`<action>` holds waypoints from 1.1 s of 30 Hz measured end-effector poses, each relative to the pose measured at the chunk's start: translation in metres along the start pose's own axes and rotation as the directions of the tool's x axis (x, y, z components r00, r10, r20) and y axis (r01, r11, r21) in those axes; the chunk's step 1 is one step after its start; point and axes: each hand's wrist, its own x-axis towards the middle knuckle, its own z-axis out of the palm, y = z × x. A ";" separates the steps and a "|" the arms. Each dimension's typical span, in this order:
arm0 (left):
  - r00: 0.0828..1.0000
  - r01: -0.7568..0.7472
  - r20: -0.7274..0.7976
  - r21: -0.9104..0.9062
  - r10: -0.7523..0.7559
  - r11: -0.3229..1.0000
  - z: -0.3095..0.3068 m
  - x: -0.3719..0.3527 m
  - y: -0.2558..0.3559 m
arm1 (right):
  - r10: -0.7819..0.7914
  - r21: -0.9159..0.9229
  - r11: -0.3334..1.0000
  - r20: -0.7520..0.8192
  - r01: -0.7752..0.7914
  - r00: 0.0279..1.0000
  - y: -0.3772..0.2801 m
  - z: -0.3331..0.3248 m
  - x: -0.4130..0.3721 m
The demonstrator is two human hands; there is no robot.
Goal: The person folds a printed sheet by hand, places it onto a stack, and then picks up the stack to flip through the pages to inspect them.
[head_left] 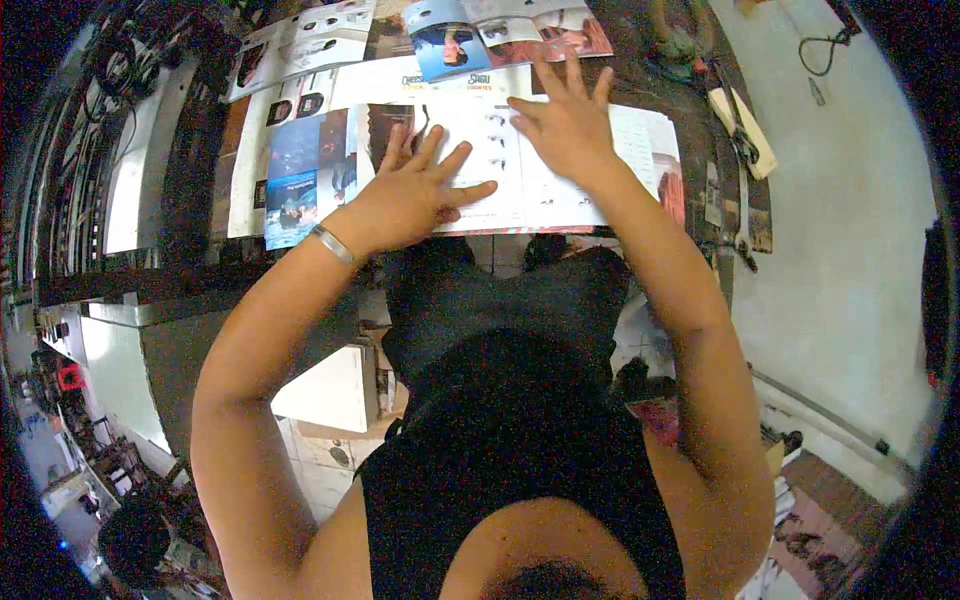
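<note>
An open magazine (505,205) lies on the table near its front edge, with white pages that carry small pictures and text. My left hand (408,192) rests over its left page, fingers spread, and a metal bracelet (333,245) circles the wrist. On the upper part of the right page is my right hand (570,130), its fingers also spread and pointing toward the back. Neither hand grasps anything. Part of the pages is hidden under both hands. Blue and dark printed sheets (292,205) stick out at the left of the magazine.
More open magazines (450,45) and a printed sheet (355,82) lie farther back on the dark table. Wrenches (742,150) lie along the right edge, before a pale wall (840,200). A white box-like object (330,390) stands below, to the left of my lap.
</note>
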 end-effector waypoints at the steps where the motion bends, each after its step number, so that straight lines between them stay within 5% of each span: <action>1: 1.000 0.001 -0.001 0.016 -0.001 1.000 -0.002 0.001 0.001 | 0.016 0.010 1.000 0.015 -0.017 1.000 -0.002 -0.003 0.003; 4: 0.999 0.026 0.023 0.017 -0.026 1.000 -0.002 0.001 0.002 | 0.076 -0.006 0.997 0.165 -0.076 0.983 -0.013 -0.019 0.006; 7: 0.999 0.031 0.009 0.004 -0.031 1.000 -0.003 0.000 0.002 | 0.052 -0.013 0.999 0.019 -0.051 0.998 -0.016 -0.008 -0.022; 10: 0.996 0.042 0.075 0.023 -0.044 0.999 -0.005 0.004 0.002 | 0.040 0.018 0.999 0.065 -0.041 0.997 -0.024 -0.012 -0.054; 18: 0.998 0.043 0.043 0.039 -0.044 0.998 -0.003 0.004 0.002 | -0.081 0.300 0.954 0.179 0.024 0.980 -0.046 -0.039 -0.101; 19: 0.998 0.048 0.039 0.037 -0.050 0.998 -0.004 0.003 0.004 | -0.064 0.331 0.943 0.048 0.045 0.997 -0.049 -0.037 -0.101; 24: 0.994 0.088 -0.065 -0.026 -0.090 0.996 0.002 -0.004 0.010 | -0.169 0.371 0.916 0.008 0.154 0.986 -0.052 -0.019 -0.079; 28: 0.892 0.233 -0.366 -0.130 -0.265 0.964 0.006 -0.028 0.024 | -0.194 0.370 0.914 0.041 0.165 0.980 -0.052 -0.026 -0.076; 31: 0.688 0.493 -0.437 -0.305 -0.580 0.815 0.015 -0.053 0.030 | -0.185 0.370 0.914 0.017 0.166 0.983 -0.053 -0.026 -0.077; 33: 0.598 0.567 -0.466 -0.328 -0.652 0.756 0.022 -0.069 0.032 | -0.197 0.378 0.905 -0.040 0.197 0.980 -0.053 -0.021 -0.078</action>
